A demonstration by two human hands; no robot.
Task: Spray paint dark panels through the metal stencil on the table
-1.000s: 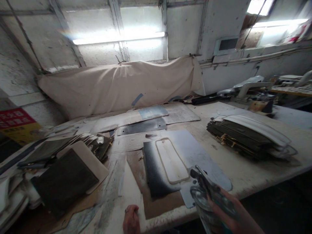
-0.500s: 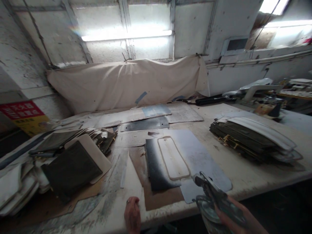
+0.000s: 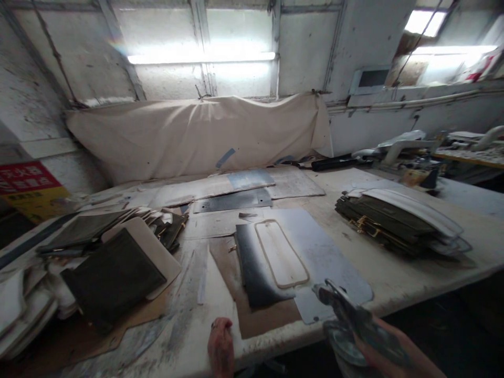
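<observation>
Right hand (image 3: pixel 378 344) fingers clenched round a spray gun (image 3: pixel 346 320) — left hand (image 3: pixel 221 346) curled, empty, on table edge (image 3: pixel 271 352).

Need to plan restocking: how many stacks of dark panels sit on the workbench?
2. One fanned stack lies at the left, beyond the left hand; one neat stack lies at the right, beyond the right hand holding a spray gun. More may lie out of view.

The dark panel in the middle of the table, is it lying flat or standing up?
Flat. The dark panel lies on brown cardboard, with a pale rounded template resting across its right side.
</observation>
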